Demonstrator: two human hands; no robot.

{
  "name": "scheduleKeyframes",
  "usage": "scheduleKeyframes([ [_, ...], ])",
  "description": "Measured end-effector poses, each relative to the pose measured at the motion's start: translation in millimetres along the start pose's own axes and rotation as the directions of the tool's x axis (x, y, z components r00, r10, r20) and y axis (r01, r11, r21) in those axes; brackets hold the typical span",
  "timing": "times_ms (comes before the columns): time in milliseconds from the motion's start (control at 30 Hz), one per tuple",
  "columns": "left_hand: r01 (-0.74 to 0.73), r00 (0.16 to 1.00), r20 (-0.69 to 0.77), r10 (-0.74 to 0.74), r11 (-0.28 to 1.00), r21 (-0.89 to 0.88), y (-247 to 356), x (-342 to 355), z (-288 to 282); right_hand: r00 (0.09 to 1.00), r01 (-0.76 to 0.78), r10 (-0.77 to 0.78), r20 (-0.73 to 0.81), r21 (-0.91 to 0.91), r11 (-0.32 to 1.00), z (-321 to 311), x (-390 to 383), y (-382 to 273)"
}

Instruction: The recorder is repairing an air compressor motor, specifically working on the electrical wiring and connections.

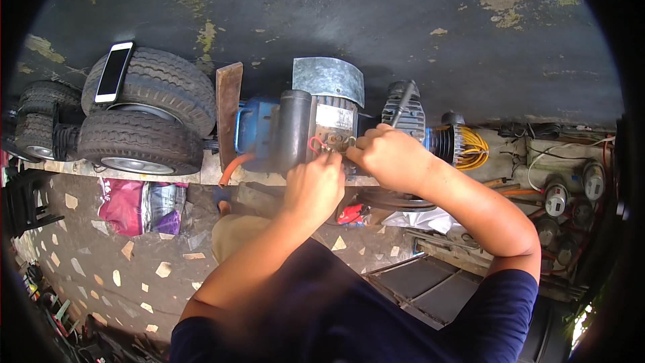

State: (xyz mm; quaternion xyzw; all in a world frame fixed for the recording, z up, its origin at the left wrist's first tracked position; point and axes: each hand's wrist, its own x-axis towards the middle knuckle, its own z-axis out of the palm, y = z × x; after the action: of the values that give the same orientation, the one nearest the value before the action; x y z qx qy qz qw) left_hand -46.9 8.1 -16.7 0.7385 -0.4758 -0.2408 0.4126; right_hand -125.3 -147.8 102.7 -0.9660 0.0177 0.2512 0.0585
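We have both hands together over the grey motor (334, 118), which sits on the ledge just ahead of us, near the middle of the view; our left hand (314, 185) is narrowed, its fingertips bunched at the wiring on the motor's near side, just beside a looped red wire (312, 142); we cannot tell whether anything is pinched there. Our right hand (390, 153) is closed around a dark tool (402, 104), whose upper part slants up and to the right; the fingers come down close to those of the left.

A black cylinder (293, 131) stands against the motor's left side, and a curved metal sheet (328, 79) rises behind it; to the right we see a finned block (412, 117), then a coil of yellow cable (476, 148). On the left a wooden board (228, 111) leans upright between the motor and some stacked tyres (141, 136); a white-framed phone (114, 72) (its screen dark) rests tilted against the upper tyre.
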Motion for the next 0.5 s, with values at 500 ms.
scheduleKeyframes([
  [500, -0.021, 0.987, -0.158, 0.007, 0.996, -0.089, -4.0, -9.6, 14.6, 0.914, 0.039, 0.039, 0.404, -0.181, 0.983, -14.3, 22.5, -0.4],
])
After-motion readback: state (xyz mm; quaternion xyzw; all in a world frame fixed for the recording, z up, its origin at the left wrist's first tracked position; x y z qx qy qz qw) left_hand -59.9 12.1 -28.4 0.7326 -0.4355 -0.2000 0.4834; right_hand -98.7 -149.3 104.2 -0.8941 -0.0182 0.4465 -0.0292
